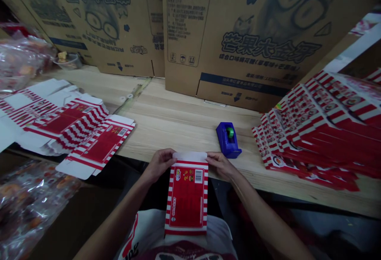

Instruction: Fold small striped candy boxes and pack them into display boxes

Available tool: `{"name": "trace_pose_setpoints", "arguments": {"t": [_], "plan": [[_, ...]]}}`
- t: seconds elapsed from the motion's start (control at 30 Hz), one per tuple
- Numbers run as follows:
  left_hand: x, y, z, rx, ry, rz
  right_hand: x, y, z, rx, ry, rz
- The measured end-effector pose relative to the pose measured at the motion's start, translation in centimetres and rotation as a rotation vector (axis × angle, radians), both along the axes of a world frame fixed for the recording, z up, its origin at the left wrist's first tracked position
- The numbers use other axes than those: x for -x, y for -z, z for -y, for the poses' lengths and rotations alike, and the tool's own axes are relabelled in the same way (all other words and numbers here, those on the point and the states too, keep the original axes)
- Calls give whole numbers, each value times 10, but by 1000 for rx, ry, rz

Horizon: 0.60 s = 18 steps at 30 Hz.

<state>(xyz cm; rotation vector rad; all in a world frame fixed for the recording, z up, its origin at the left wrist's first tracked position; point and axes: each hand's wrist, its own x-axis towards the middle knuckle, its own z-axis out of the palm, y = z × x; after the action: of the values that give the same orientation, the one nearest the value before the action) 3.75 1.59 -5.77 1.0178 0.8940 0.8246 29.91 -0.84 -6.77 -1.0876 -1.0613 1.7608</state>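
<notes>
A red-and-white striped carton lies against my front, just off the table's near edge, with its white end flap toward the table. My left hand pinches the flap's left corner between thumb and fingers. At the opposite corner, my right hand grips the carton in the same way. The carton's printed panel with its barcode faces up. Whether anything is inside cannot be seen. Beyond my right hand stands a blue tape dispenser with a green roll core.
Flat striped cartons are piled at the left, one overhanging the edge. Stacked striped cartons fill the right. Large cardboard boxes line the back. Clear-wrapped goods sit lower left, and a small plastic tub stands back left.
</notes>
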Motion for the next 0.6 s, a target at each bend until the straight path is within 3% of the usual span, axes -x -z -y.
{"name": "trace_pose_setpoints", "arguments": {"t": [0.1, 0.27, 0.37, 0.5, 0.6], "plan": [[2, 1, 2, -15, -7, -39, 3, 3, 1, -33, 42, 41], [7, 2, 5, -150, 48, -163, -2, 3, 5, -449, -39, 297], [8, -1, 7, -283, 92, -284, -4, 1, 10, -581, -49, 384], [4, -7, 8, -361, 96, -381, 0, -7, 15, -581, -27, 424], [3, -16, 7, -370, 95, -421, 2, -17, 14, -447, -4, 441]]}}
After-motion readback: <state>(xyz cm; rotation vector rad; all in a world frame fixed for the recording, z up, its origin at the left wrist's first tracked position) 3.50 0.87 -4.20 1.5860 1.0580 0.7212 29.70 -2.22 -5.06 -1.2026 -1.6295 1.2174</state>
